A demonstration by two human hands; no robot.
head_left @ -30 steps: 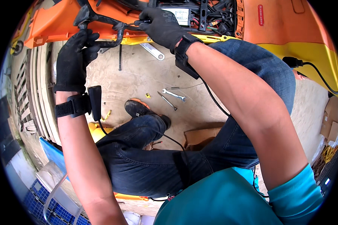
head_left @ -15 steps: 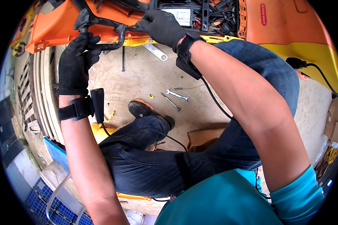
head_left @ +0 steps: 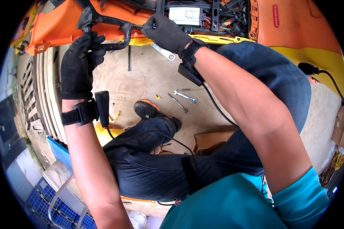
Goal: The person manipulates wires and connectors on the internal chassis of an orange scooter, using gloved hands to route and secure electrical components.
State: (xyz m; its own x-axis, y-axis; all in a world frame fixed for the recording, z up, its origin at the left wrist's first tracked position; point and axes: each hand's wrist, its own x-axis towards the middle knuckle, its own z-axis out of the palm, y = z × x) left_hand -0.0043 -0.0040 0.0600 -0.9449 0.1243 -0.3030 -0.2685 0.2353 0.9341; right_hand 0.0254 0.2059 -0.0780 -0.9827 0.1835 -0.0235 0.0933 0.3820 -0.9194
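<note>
My left hand [head_left: 80, 63], in a black glove, has its fingers curled around the lower end of a black tubular bracket [head_left: 120, 46] by the orange body panel [head_left: 59, 28]. My right hand [head_left: 166, 34], also gloved, pinches at the bracket's right side, above the yellow trim [head_left: 218, 39]. A small dark piece shows at its fingertips, too covered to name. Just right of that hand, a silver-white control box [head_left: 185, 16] and bundled wires [head_left: 235, 19] sit in an opened bay. A large wrench [head_left: 164, 52] pokes out below the right hand.
On the floor lie a small open-end wrench [head_left: 184, 97], a thin screwdriver-like tool [head_left: 177, 103] and a little yellow piece [head_left: 158, 97]. A long dark rod [head_left: 129, 59] hangs below the bracket. Wooden slats [head_left: 46, 91] stand left; cardboard [head_left: 212, 141] lies between my legs.
The whole view has shifted slightly, moving things a little right. Both hands stay at the bracket; the right fingers have bunched tighter at its side.
</note>
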